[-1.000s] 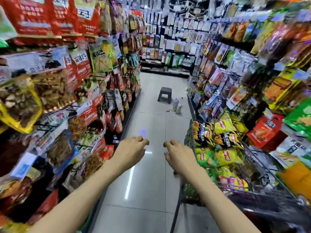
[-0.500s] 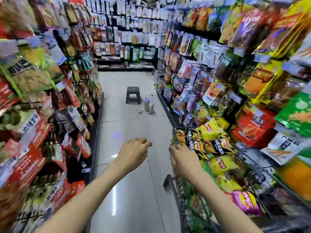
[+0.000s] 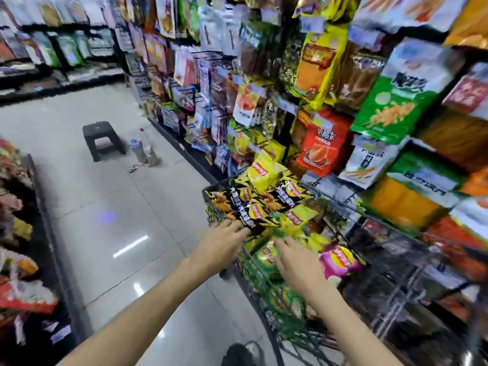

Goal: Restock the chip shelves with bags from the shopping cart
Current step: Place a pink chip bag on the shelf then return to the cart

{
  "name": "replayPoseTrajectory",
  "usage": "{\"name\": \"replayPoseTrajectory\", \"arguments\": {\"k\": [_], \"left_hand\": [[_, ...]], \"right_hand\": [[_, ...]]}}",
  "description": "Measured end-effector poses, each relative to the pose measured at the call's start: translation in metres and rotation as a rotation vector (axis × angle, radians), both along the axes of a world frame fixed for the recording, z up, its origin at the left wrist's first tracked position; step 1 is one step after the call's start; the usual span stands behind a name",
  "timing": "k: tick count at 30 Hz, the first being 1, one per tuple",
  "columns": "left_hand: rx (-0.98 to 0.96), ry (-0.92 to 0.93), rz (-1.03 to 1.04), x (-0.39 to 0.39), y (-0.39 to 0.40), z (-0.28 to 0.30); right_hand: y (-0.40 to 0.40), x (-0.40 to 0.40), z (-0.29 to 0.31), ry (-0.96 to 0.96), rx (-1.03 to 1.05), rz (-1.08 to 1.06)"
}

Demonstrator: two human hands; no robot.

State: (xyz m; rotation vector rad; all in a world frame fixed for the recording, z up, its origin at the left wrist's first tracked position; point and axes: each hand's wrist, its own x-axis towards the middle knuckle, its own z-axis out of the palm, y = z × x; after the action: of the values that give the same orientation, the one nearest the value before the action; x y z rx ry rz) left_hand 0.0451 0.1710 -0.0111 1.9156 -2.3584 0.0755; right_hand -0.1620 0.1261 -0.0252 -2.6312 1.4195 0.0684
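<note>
Chip bags (image 3: pixel 266 204) fill the shopping cart (image 3: pixel 211 207) beside the chip shelves (image 3: pixel 369 159). The left hand (image 3: pixel 219 247) touches a black bag (image 3: pixel 245 215); the right hand (image 3: pixel 295 262) hovers, fingers spread, holding nothing. Picking has begun; next comes closing a grip.

Shop aisle: stocked snack shelves (image 3: pixel 330 83)

Both bare forearms reach fwd from near edge, angled to the right. Left hand (image 3: pixel 220 247) palm down, fingers spread, tips farthest out. Right hand (image 3: pixel 295 262) palm down just beside it, fingers splayed, nothing gripped.
</note>
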Motion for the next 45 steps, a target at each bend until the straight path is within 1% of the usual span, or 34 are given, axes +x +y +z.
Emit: {"name": "replayPoseTrajectory", "arguments": {"k": [3,7,9,11,16,19,21,26,27,29,31,32,35,40,42,45], "left_hand": [[0.078,-0.018,-0.103,-0.021,-0.054,-0.018],[0.161,-0.031,-0.176,-0.057,-0.118,-0.040],[0.196,-0.031,-0.206,-0.077,-0.146,-0.047],[0.218,-0.074,-0.250,-0.097,-0.167,-0.053],[0.336,-0.057,-0.327,-0.134,-0.197,-0.074],[0.419,-0.077,-0.338,-0.149,-0.210,-0.093],[0.497,-0.039,-0.349,-0.158,-0.217,-0.106],[0.496,-0.115,-0.437,-0.170,-0.239,-0.133],[0.479,-0.085,-0.451,-0.170,-0.245,-0.147],[0.525,-0.037,-0.485,-0.173,-0.257,-0.165],[0.564,0.035,-0.481,-0.180,-0.270,-0.181],[0.596,0.027,-0.466,-0.183,-0.276,-0.192],[0.727,-0.080,-0.475,-0.196,-0.294,-0.220],[0.963,-0.151,-0.459,-0.211,-0.305,-0.268],[1.056,-0.114,-0.426,-0.215,-0.305,-0.281],[1.092,0.063,-0.365,-0.222,-0.301,-0.293]], "right_hand": [[-0.031,-0.030,-0.020,0.027,0.034,-0.121],[-0.069,-0.073,-0.032,0.019,0.044,-0.261],[-0.086,-0.093,-0.039,0.059,0.075,-0.324],[-0.101,-0.112,-0.046,0.072,0.094,-0.376],[-0.126,-0.141,-0.060,0.058,0.167,-0.502],[-0.130,-0.154,-0.074,0.095,0.219,-0.592],[-0.130,-0.161,-0.087,0.098,0.287,-0.637],[-0.145,-0.170,-0.112,0.081,0.380,-0.750],[-0.149,-0.171,-0.118,0.066,0.409,-0.799],[-0.157,-0.174,-0.130,0.045,0.453,-0.880],[-0.162,-0.178,-0.143,0.040,0.432,-0.917],[-0.164,-0.180,-0.150,0.020,0.416,-0.935],[-0.168,-0.185,-0.169,-0.042,0.423,-1.010],[-0.175,-0.187,-0.188,-0.012,0.581,-1.095],[-0.173,-0.186,-0.196,0.002,0.620,-1.110],[-0.174,-0.188,-0.208,-0.020,0.658,-1.141]]}}
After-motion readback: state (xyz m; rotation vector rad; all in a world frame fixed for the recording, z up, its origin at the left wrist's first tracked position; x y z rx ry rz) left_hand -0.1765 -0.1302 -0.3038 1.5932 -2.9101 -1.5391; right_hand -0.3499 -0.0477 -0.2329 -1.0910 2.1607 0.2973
